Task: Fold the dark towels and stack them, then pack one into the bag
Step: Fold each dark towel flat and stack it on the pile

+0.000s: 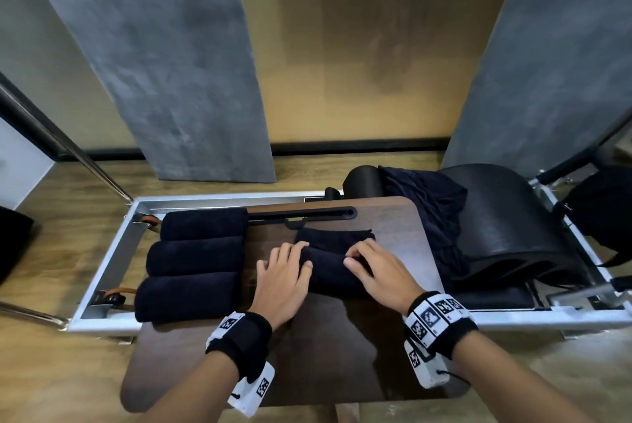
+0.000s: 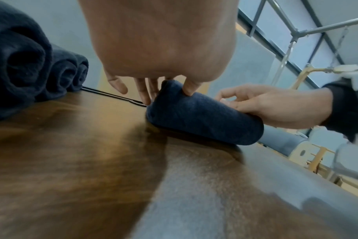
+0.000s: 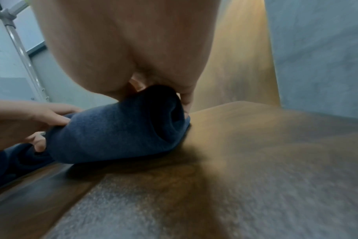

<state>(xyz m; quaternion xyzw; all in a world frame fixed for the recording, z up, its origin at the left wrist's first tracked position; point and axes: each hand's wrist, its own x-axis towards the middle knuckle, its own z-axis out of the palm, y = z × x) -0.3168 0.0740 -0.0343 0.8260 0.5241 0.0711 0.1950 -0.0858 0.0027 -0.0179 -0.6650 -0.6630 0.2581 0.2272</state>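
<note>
A dark towel (image 1: 328, 274) lies on the brown tabletop (image 1: 307, 354), rolled at its near part, with a flat tail (image 1: 337, 238) stretching away from me. My left hand (image 1: 285, 268) grips the roll's left end, fingers curled over the top and thumb on the near side. My right hand (image 1: 369, 267) grips the right end the same way. The left wrist view shows the roll (image 2: 204, 118) between my left fingers (image 2: 151, 90) and my right hand (image 2: 276, 106). In the right wrist view the roll's open end (image 3: 117, 132) sits under my palm. Three rolled dark towels (image 1: 195, 256) lie side by side at the left.
Loose dark towels (image 1: 434, 217) are heaped over a black curved barrel (image 1: 513, 217) on the right. What looks like a black bag (image 1: 605, 210) sits at the far right edge. A white metal frame (image 1: 113, 251) surrounds the table. A black slot (image 1: 301, 214) runs along the table's far edge.
</note>
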